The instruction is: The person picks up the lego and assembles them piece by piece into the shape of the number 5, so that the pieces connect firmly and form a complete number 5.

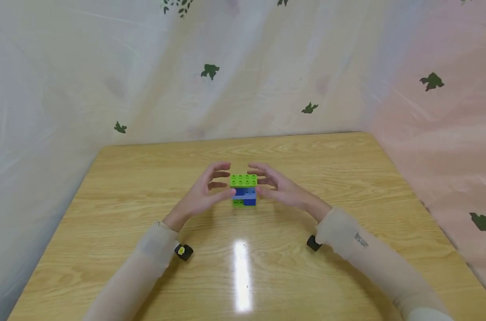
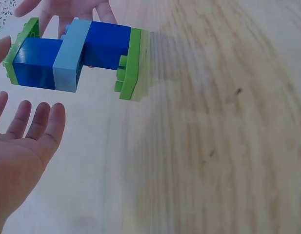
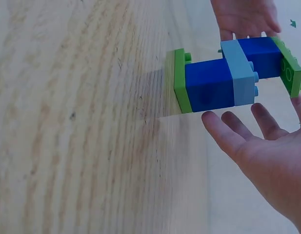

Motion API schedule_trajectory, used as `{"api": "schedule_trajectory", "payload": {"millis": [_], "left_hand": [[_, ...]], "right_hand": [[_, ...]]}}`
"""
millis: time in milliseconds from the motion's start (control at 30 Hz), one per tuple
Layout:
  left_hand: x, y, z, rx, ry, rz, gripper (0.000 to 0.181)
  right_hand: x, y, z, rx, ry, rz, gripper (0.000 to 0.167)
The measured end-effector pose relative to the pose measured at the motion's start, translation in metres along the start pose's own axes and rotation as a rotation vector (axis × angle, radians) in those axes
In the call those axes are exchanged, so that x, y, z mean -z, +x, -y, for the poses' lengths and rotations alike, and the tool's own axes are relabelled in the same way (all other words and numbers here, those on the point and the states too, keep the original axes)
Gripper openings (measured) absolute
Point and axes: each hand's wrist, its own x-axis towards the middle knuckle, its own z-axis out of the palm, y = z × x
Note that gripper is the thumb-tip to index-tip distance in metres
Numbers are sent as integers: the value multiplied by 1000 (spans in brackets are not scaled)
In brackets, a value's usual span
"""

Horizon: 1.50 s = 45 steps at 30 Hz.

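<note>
A stack of toy building bricks stands upright on the table between both hands. Its top is a bright green studded plate (image 1: pixel 243 179), with a dark blue brick (image 2: pixel 35 63) beneath it on one side. Below comes a light blue brick (image 2: pixel 70 61), then a second dark blue brick (image 3: pixel 209 85) offset to the other side, and a green base plate (image 3: pixel 181 80). My left hand (image 1: pixel 200 194) curves loosely around the left side, its thumb close to the upper dark blue brick. Opposite it, my right hand (image 1: pixel 283 189) has its fingers spread beside the stack. Neither hand grips a brick.
The wooden table (image 1: pixel 146 178) extends to all sides of the stack. A pale cloth (image 1: pixel 243 89) with green leaf shapes hangs behind and at both sides. Small black devices (image 1: pixel 184 252) sit at each wrist, close to the tabletop.
</note>
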Motion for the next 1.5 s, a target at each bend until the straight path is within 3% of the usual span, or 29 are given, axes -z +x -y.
{"api": "schedule_trajectory", "payload": {"millis": [167, 500, 700, 967, 1167, 1367, 1500], "left_hand": [[-4, 1, 5, -25, -63, -14, 59], [-9, 2, 11, -11, -119, -43, 47], [-9, 1, 6, 24, -121, -34, 43], [-5, 3, -5, 96, -82, -8, 42], [2, 11, -13, 185, -179, 5, 47], [7, 20, -9, 290, -263, -38, 52], [8, 22, -3, 326, -305, -71, 54]], "right_hand": [[-4, -4, 1, -20, 149, 6, 55], [-6, -6, -2, -27, 166, -19, 48], [-5, -7, 0, -42, 139, -17, 46], [5, -6, 13, -126, 93, -19, 50], [9, 1, 26, -185, 137, -47, 52], [9, 13, 25, -238, 190, -99, 59], [8, 21, 17, -254, 224, -107, 61]]}}
